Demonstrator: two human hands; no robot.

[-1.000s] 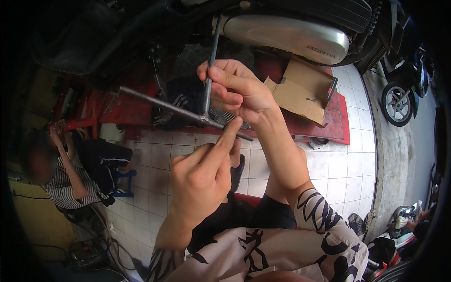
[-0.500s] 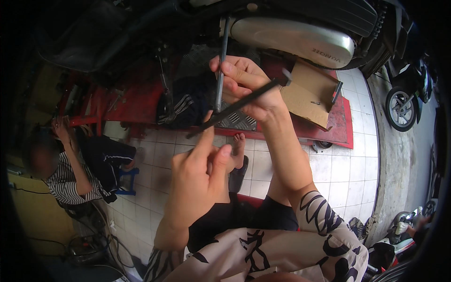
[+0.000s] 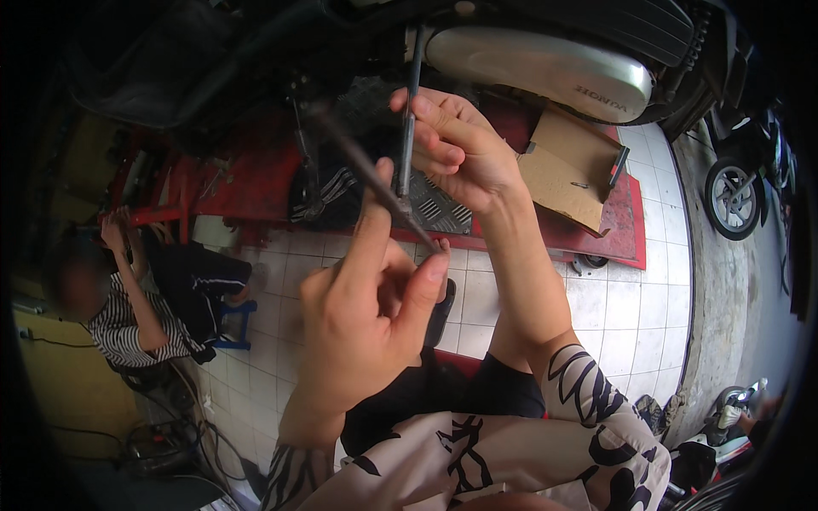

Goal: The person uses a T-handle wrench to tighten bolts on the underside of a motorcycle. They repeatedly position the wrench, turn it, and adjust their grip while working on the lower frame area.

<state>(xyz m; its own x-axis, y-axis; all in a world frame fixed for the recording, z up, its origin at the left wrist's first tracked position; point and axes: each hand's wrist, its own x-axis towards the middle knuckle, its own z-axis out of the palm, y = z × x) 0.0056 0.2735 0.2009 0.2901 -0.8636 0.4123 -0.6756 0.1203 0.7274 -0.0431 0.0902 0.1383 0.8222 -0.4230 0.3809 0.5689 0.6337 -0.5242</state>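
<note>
A dark metal T-handle wrench (image 3: 407, 153) hangs at a slant, the far end of its shaft reaching up beside the motorcycle's silver side cover (image 3: 537, 70). My right hand (image 3: 470, 153) is closed loosely round the shaft, pinching it between thumb and fingers. Nearer me, the blurred crossbar lies diagonally over my left hand (image 3: 362, 319). That hand's index finger points up against or just beside the bar; its thumb is spread apart, close to the bar's near end. Where the shaft's tip meets the motorcycle is hidden in shadow.
The motorcycle stands above a red lift platform (image 3: 629, 234). An open cardboard box (image 3: 567, 175) with a small metal part in it lies on the platform, right of my hand. At left, a person in a striped shirt (image 3: 128, 319) sits low. Another motorcycle wheel (image 3: 733, 198) is far right.
The crossbar has turned about the shaft, from slanting up to the right to slanting up to the left. My left thumb has spread away from the index finger.
</note>
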